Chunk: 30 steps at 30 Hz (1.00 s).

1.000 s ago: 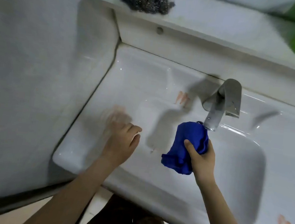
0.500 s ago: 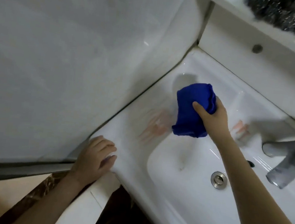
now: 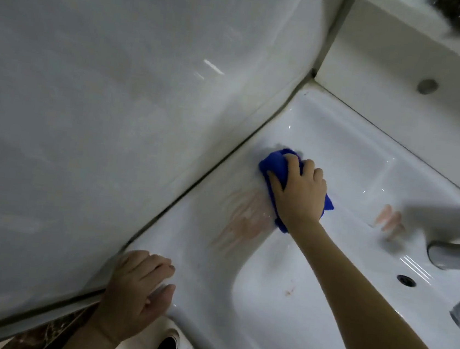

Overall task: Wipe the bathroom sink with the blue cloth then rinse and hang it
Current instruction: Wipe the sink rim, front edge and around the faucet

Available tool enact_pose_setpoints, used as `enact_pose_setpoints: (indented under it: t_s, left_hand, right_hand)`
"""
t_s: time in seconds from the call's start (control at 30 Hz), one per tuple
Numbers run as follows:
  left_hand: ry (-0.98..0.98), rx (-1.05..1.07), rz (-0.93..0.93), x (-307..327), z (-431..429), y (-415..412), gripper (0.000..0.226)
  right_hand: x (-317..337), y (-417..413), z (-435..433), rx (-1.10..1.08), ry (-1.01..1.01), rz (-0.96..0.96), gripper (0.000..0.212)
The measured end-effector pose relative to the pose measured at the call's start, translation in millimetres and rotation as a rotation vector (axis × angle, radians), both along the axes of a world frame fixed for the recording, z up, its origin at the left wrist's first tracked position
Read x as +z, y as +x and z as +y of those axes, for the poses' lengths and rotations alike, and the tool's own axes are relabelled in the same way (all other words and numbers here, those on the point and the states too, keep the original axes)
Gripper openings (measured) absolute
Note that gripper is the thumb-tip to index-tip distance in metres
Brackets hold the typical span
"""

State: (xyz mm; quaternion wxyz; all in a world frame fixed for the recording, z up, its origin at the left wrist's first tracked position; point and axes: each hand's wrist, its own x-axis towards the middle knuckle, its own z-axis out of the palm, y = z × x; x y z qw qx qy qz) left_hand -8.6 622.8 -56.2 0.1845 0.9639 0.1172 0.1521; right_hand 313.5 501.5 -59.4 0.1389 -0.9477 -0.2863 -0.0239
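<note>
A glossy white ceramic bathroom sink (image 3: 341, 146) meets a pale shiny wall (image 3: 102, 102) that fills the left of the frame. At centre, the bunched blue cloth (image 3: 275, 165) lies on the sink's ledge under the right hand (image 3: 299, 193). Its fingers curl over the cloth and grip it, with fabric showing past the fingertips and beside the wrist. At lower left, the left hand (image 3: 138, 287) rests on the sink's corner, fingers loosely bent, holding nothing.

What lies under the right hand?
The blue cloth, bunched under the right hand, on the sink ledge. The ledge surface beneath the cloth is hidden.
</note>
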Motion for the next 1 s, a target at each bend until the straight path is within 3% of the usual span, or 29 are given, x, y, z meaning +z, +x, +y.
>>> enact_pose_setpoints:
  t_s: [0.13, 0.2, 0.33, 0.4, 0.53, 0.6, 0.73, 0.83, 1.0]
  left_hand:
    - [0.033, -0.001, -0.059, -6.9, 2.6, 3.5, 0.041]
    - [0.008, 0.002, -0.040, -6.2, 2.0, 4.6, 0.041]
    - [-0.005, -0.007, -0.042, -2.8, 0.5, 3.0, 0.041]
    - [0.007, -0.006, -0.052, -2.5, 1.1, 4.8, 0.037]
    - [0.024, -0.012, -0.058, -1.9, 0.3, 5.6, 0.031]
    - [0.020, -0.005, -0.051, 1.3, -0.1, 7.3, 0.030]
    - [0.013, 0.001, -0.047, 5.3, -1.2, 6.0, 0.027]
    - [0.018, -0.005, -0.046, 4.8, -1.0, 5.4, 0.026]
    - [0.021, 0.011, -0.017, 5.6, -2.4, 6.7, 0.029]
  right_hand:
    - [2.3, 47.7, -3.6, 0.010, 0.007, -0.055, 0.046]
    - [3.4, 24.4, 2.2, -0.013, 0.052, 0.023, 0.046]
    - [-4.8, -65.9, -13.0, 0.328, 0.104, 0.071, 0.045]
    - [-4.0, -44.4, -26.9, 0.429, 0.080, 0.055, 0.046]
    - [1.2, 26.6, -10.4, -0.120, 0.071, 0.015, 0.047]
    - [4.5, -2.4, 14.4, -0.143, 0.107, 0.059, 0.045]
    - [-0.4, -125.1, 5.3, 0.290, 0.128, 0.100, 0.042]
    - [-0.7, -110.0, -23.8, 0.479, 0.104, 0.108, 0.047]
    - [3.5, -19.6, 25.0, -0.136, 0.079, 0.081, 0.045]
